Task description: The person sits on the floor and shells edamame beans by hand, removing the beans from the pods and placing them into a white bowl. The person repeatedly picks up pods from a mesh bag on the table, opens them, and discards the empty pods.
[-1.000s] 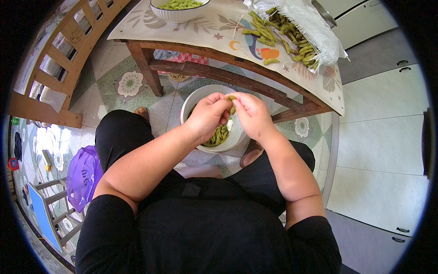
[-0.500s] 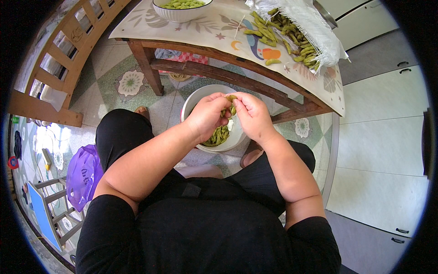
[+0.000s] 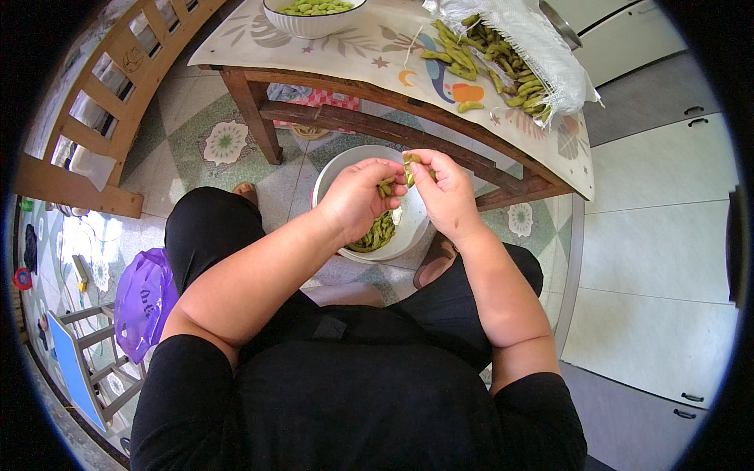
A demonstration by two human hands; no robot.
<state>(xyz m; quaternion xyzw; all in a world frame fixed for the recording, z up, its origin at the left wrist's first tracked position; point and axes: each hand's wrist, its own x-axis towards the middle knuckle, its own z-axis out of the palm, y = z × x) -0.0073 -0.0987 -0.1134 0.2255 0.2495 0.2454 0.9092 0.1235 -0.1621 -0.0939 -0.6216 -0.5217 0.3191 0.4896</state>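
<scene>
Over a white bucket (image 3: 331, 169) on the floor, both my hands are raised close together. My left hand (image 3: 360, 195) has curled fingers around a few green soybean pods (image 3: 386, 186). My right hand (image 3: 445, 196) pinches a soybean pod (image 3: 411, 168) between thumb and fingers, just right of the left fingertips. Pale green shows along this pod, though I cannot tell how far it is split. Below the hands lies a heap of green pods or hulls (image 3: 377, 235) inside the bucket. My hands and wrists hide part of its rim.
A wooden table (image 3: 330, 63) with a patterned cloth stands ahead. On it are a ribbed white bowl (image 3: 314, 25) of shelled green beans and a white woven sack (image 3: 542, 47) spilling soybean pods (image 3: 503, 63). A purple plastic bag (image 3: 145, 302) hangs at left; white cabinets (image 3: 660, 235) stand at right.
My right hand has moved slightly right, opening a small gap from the left hand, with a pod in its fingers. My left hand stays nearly in place.
</scene>
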